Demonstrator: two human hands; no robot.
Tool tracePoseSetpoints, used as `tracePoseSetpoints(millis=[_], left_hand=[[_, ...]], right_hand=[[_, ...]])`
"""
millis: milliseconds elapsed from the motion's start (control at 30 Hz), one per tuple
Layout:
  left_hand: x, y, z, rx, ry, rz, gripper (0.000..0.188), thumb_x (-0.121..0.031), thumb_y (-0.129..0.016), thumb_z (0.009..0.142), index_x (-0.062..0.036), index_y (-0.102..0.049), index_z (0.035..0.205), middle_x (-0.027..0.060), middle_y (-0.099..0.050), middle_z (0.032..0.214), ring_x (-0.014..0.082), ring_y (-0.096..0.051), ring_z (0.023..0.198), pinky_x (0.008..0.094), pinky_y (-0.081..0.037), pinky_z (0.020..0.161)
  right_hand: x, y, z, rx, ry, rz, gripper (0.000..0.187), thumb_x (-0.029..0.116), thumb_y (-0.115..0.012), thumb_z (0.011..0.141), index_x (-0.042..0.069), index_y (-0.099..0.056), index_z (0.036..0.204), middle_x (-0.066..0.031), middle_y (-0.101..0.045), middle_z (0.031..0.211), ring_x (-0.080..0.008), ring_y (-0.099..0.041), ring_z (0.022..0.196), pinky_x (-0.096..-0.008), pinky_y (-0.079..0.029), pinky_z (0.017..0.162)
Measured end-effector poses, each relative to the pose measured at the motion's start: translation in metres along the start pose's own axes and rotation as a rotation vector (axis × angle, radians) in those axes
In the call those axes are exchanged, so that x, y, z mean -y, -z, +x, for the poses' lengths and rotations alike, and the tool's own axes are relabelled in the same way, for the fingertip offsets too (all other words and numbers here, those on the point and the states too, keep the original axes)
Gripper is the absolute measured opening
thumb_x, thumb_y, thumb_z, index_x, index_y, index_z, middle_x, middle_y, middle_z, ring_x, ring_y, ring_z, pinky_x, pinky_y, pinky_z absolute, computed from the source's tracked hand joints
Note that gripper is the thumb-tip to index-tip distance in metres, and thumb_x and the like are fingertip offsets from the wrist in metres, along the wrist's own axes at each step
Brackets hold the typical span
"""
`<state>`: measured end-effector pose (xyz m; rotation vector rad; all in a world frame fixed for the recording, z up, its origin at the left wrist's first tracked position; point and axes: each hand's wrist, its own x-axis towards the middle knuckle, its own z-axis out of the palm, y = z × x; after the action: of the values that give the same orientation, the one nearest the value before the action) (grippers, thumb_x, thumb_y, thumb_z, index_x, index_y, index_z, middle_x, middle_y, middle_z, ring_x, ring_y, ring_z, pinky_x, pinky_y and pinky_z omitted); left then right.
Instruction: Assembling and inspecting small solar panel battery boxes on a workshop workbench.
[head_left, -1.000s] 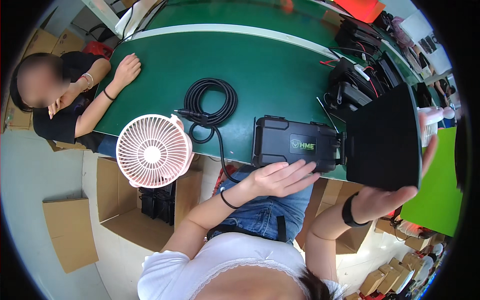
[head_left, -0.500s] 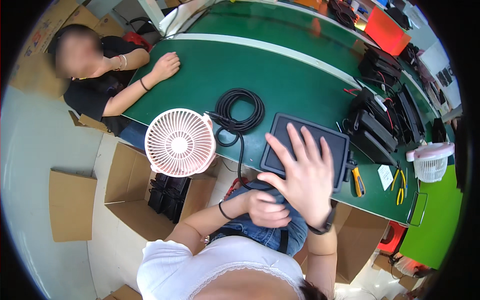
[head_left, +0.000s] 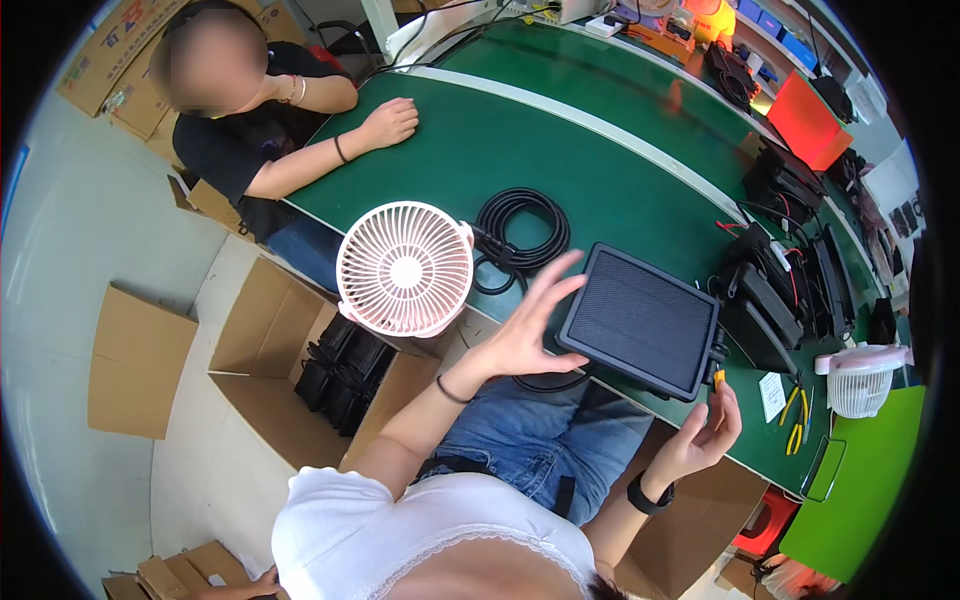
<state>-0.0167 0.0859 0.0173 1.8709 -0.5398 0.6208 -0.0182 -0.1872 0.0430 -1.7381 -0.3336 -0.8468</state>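
Note:
A dark rectangular panel [head_left: 640,320] with a finely ribbed face and raised frame lies at the near edge of the green table. Beside its left side is my left hand [head_left: 525,325], fingers spread, thumb close to the near left corner; whether it touches is unclear. My right hand [head_left: 705,435] hovers by the near right corner, fingers loosely bent and thumb apart, with nothing visible in it. Just past its fingertips shows the yellow end of a screwdriver [head_left: 719,376], mostly hidden. A coiled black cable [head_left: 522,222] rests left of the panel.
A pale pink fan [head_left: 405,270] stands in front left. Below it, an open carton [head_left: 265,390] holds black units. At right are black devices [head_left: 765,300], yellow-handled pliers [head_left: 795,420] and another fan [head_left: 860,380]. A person's forearm [head_left: 315,165] rests on the table's far left.
My left hand has risen from my lap to the panel's left side and opened. My right hand has moved off the panel's face to its near right corner. The view has shifted.

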Motion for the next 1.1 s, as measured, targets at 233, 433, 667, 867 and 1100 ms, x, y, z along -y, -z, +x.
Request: tracePoseSetpoints(millis=[233,433,667,867,1100], left_hand=[[0.004,-0.012,0.03,0.043,0.209,-0.162,0.096,-0.015,-0.081,0.073,-0.0094,-0.028,0.153,0.0201,-0.035,0.149,0.0361,-0.036,0.141,0.0419,-0.031,0.116],[0.03,-0.037,0.056,-0.168,0.241,-0.166,0.076,-0.051,-0.056,0.093,-0.0021,-0.035,0.147,0.0172,-0.045,0.144,0.0293,-0.042,0.137,0.0375,-0.03,0.114],[0.043,-0.041,0.077,-0.234,0.345,-0.278,0.059,-0.037,-0.055,0.099,-0.005,-0.037,0.145,0.0177,-0.045,0.14,0.0268,-0.043,0.131,0.0357,-0.03,0.112],[0.034,-0.047,0.075,-0.247,0.394,-0.335,0.063,-0.035,-0.056,0.098,-0.0063,-0.032,0.149,0.0173,-0.041,0.143,0.0271,-0.04,0.133,0.0372,-0.028,0.114],[0.035,-0.041,0.094,-0.243,0.596,-0.51,0.061,-0.04,-0.055,0.1,-0.0103,-0.035,0.149,0.0136,-0.045,0.137,0.0224,-0.045,0.125,0.0322,-0.033,0.109]], right_hand=[[-0.035,-0.002,-0.026,0.114,-0.415,0.245,0.063,0.009,-0.071,0.089,0.002,-0.04,0.143,-0.0135,-0.047,0.141,-0.0255,-0.05,0.128,-0.0392,-0.041,0.108],[-0.03,-0.024,-0.005,0.19,-0.321,0.014,0.072,0.002,-0.071,0.088,0.004,-0.037,0.151,-0.0139,-0.043,0.15,-0.026,-0.049,0.131,-0.0387,-0.046,0.104],[-0.035,-0.044,0.022,0.195,-0.309,0.056,0.068,0.007,-0.068,0.092,0.009,-0.038,0.153,-0.0134,-0.051,0.145,-0.0239,-0.054,0.127,-0.0353,-0.05,0.098],[-0.042,-0.045,0.017,0.185,-0.418,0.183,0.069,0.009,-0.064,0.096,0.008,-0.03,0.156,-0.0139,-0.033,0.159,-0.0281,-0.035,0.145,-0.0381,-0.033,0.115],[-0.044,-0.057,0.026,0.131,-0.374,0.152,0.065,0.012,-0.066,0.095,0.01,-0.036,0.153,-0.0163,-0.054,0.141,-0.0231,-0.057,0.123,-0.0345,-0.047,0.1]])
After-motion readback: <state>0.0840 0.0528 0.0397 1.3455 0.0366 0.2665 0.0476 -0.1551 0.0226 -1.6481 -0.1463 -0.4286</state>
